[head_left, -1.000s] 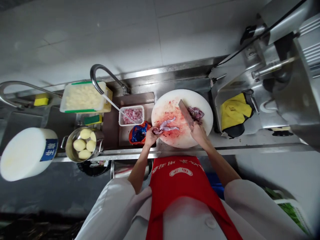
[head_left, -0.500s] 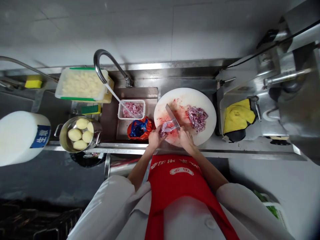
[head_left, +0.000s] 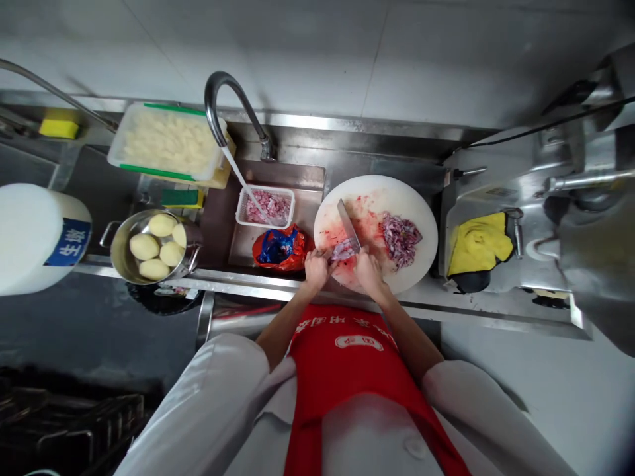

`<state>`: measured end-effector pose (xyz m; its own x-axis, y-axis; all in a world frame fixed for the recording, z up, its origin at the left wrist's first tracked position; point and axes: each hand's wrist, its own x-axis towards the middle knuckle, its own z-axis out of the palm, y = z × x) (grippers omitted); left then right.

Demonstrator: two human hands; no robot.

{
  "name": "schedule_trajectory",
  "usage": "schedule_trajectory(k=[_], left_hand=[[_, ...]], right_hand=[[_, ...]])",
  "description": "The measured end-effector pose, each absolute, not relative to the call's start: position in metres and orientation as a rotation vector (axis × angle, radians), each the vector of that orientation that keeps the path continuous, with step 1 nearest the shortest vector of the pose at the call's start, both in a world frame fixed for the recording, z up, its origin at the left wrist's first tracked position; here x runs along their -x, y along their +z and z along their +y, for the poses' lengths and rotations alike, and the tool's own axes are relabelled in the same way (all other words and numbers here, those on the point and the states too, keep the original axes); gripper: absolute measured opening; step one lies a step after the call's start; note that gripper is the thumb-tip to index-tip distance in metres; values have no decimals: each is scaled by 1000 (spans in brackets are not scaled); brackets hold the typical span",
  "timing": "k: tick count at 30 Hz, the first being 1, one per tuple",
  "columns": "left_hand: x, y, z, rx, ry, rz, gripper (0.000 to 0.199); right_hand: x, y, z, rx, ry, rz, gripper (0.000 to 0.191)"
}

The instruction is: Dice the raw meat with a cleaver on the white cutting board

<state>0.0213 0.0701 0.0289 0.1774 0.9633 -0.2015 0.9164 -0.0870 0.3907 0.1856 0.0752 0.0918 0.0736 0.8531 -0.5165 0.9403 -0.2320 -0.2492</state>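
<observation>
My right hand (head_left: 368, 270) is closed around the handle of a kitchen knife (head_left: 348, 225), its blade pointing up and to the left. Under and beside the blade lies a piece of raw meat (head_left: 342, 251), pale pink and purplish. My left hand (head_left: 317, 267) grips the left end of that meat with its fingers bent. Both hands rest at the near edge of a round white cutting board (head_left: 342, 188), which is smeared with blood. A heap of cut, reddish-purple meat (head_left: 401, 239) sits on the board's right side.
Left of the board, water runs from a faucet (head_left: 238, 99) into a white basket (head_left: 292, 198) of chopped meat in the sink. Beside it is a red and blue plastic bag (head_left: 292, 248). A pot (head_left: 119, 248) of peeled potatoes stands further left; a yellow cloth (head_left: 479, 241) lies right.
The whole view has shifted and tilted slightly. My left hand still holds the meat and the knife stays at it, with only small movements of the hands.
</observation>
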Motion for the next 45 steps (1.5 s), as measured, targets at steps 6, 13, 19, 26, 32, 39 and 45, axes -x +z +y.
schedule_trajectory(k=[6,13,19,26,32,39,45], left_hand=[[-25,29,73,-2025,157,1777,47],[-24,31,75,-2088,151,1693,43],[-25,29,77,-2104,140,1761,42],[-27,30,77,-2128,113,1752,39],[-24,35,77,-2102,108,1722,39],[-24,33,77,-1996,180,1746,41],[-21,26,77,-2007,208,1714,41]], right_hand=[[-215,95,29,-2141,-988,1701,34],[-199,97,65,-2167,-914,1826,27],[-214,87,69,-2108,-901,1910,26],[-241,110,34,-2102,-788,1922,27],[-186,117,81,-2310,-695,1941,39],[-190,90,56,-2083,-1041,1881,31],[-215,88,42,-2091,-1088,1837,29]])
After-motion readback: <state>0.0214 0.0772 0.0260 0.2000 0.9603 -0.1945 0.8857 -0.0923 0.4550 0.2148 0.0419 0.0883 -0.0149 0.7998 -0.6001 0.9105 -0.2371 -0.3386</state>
